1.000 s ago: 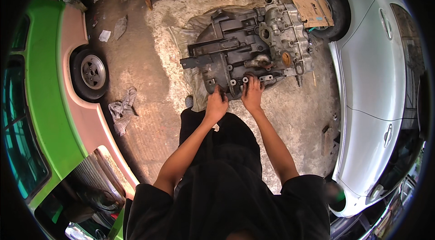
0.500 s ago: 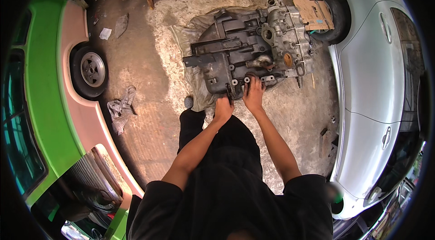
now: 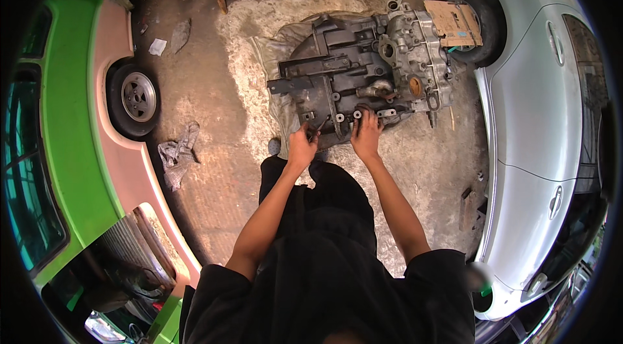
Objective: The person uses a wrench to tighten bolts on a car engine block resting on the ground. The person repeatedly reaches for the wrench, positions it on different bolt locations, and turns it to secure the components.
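An engine block [image 3: 344,81] lies on its side on the ground, its dark casing to the left and its bare-metal cylinder head [image 3: 422,55] to the right. At the casing's near edge my left hand [image 3: 302,147] is closed, fingertips together. A thin dark piece shows at its fingertips, too small to name. My right hand [image 3: 367,135] rests on the near side of the engine, its fingers stretched forward beside a round bolt boss [image 3: 357,114]. Under the engine spreads a crumpled grey-green cloth [image 3: 265,61].
A green and pink vehicle [image 3: 78,117] stands at the left, a silver car [image 3: 529,143] at the right. Cardboard [image 3: 453,23] leans on the silver car's wheel. A grey rag [image 3: 176,157] lies near the green vehicle. Litter is strewn along the far edge.
My left hand has moved left along the casing's near edge, away from the flange seam. My right hand keeps its place on the engine.
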### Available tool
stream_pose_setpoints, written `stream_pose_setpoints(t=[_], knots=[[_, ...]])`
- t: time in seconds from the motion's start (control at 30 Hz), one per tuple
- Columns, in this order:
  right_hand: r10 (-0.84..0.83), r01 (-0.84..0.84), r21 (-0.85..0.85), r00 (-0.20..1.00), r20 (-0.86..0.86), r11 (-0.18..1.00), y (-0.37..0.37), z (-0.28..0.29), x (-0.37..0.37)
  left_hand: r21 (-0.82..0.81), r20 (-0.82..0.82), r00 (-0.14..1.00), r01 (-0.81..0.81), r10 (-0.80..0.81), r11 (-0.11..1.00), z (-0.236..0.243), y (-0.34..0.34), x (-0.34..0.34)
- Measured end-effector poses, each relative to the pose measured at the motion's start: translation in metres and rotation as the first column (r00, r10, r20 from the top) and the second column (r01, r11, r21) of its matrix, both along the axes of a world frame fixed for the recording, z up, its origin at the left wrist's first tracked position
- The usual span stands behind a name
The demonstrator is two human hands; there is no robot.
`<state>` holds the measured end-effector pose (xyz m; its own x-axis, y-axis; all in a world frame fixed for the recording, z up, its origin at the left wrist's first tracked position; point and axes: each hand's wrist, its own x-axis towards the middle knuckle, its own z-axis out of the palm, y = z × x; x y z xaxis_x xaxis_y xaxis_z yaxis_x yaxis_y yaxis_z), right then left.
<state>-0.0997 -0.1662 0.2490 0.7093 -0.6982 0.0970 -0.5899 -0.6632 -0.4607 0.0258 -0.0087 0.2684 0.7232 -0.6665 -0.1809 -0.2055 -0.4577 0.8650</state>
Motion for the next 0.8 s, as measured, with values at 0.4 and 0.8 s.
stream_pose_setpoints(t=[0.4, 0.8], knots=[[-0.007, 0.008, -0.017, 1.000, 0.030, 1.000, 0.000, -0.004, -0.001, 0.162, -0.180, 0.980, -0.055, 0.084, 0.985, 0.025, -0.049, 0.055], [-0.006, 0.006, 0.005, 0.999, 0.039, 1.000, 0.000, 0.000, -0.001, 0.307, -0.278, 0.960, 0.052, 0.037, 0.950, 0.027, -0.076, 0.078]])
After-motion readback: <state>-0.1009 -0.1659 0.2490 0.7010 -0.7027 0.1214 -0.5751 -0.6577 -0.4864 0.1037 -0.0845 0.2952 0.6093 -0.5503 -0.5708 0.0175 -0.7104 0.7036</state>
